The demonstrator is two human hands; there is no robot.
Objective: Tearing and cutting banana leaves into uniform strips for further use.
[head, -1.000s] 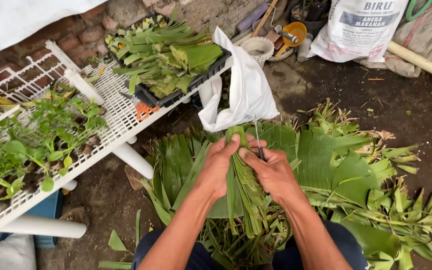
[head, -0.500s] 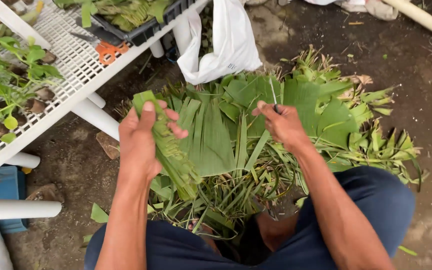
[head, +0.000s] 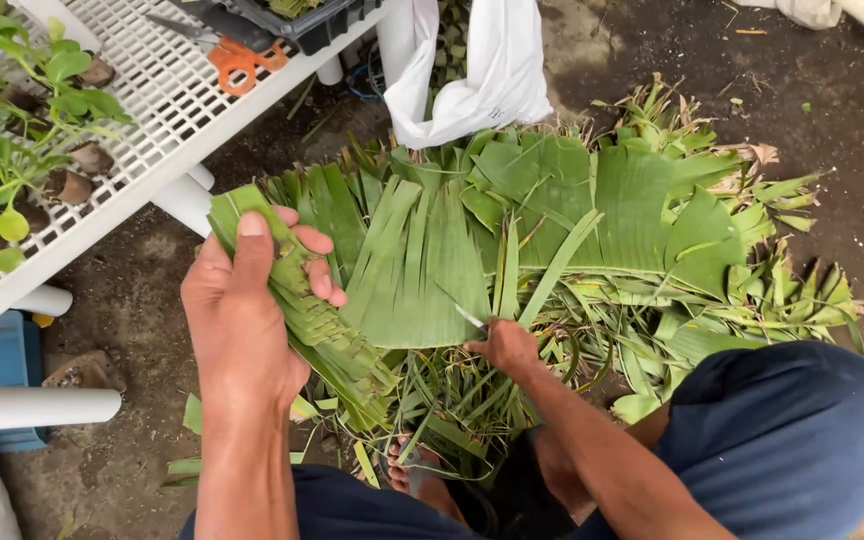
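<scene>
A broad heap of banana leaves (head: 592,220) fans over the dirt floor (head: 832,110) in front of the seated person, cut pieces lying flat, presumably so each is easy to pick from. Far left, a white slatted surface (head: 167,95) carries potted seedlings (head: 22,120) and orange-handled scissors (head: 237,60), within arm's reach; a white plastic bag (head: 482,70) hangs off its right end. The left hand (head: 242,310) is closed round a folded bundle of leaf strips (head: 312,320), thumb pressing on top to keep the layers together. The right hand (head: 505,345), lower and nearer the knees, pinches a small thin blade-like tool (head: 470,318) against the leaf edge; what it is exactly cannot be told.
</scene>
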